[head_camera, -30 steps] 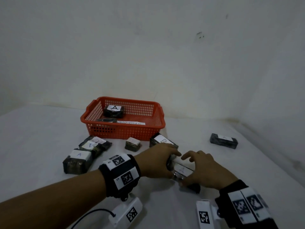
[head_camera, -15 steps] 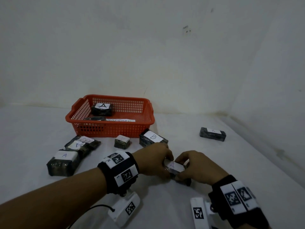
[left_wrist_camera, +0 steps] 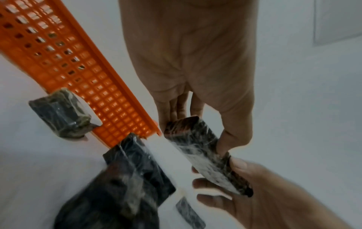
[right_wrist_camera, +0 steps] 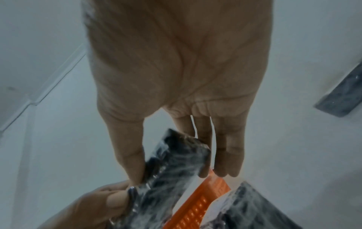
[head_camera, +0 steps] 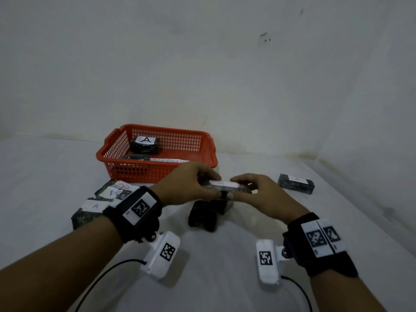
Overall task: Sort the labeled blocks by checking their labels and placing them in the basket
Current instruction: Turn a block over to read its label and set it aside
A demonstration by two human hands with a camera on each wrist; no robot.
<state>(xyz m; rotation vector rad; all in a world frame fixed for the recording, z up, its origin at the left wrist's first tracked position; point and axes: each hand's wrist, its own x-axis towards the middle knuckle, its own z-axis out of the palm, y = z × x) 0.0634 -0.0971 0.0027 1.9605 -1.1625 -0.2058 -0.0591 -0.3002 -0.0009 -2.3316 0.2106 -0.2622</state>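
Wrapped block [head_camera: 227, 186] lifted off the floor since earlier, left hand [head_camera: 186, 184] and right hand [head_camera: 261, 192] pinching its ends before the orange basket [head_camera: 157, 170]; tilt label upward to read.

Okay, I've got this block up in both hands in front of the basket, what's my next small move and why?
Probably tip the held block toward you to read its label: both the left hand and the right hand pinch its ends, and the white label faces up, nearly edge-on in the head view, so its letter can't be read. An A block already lies in the basket.
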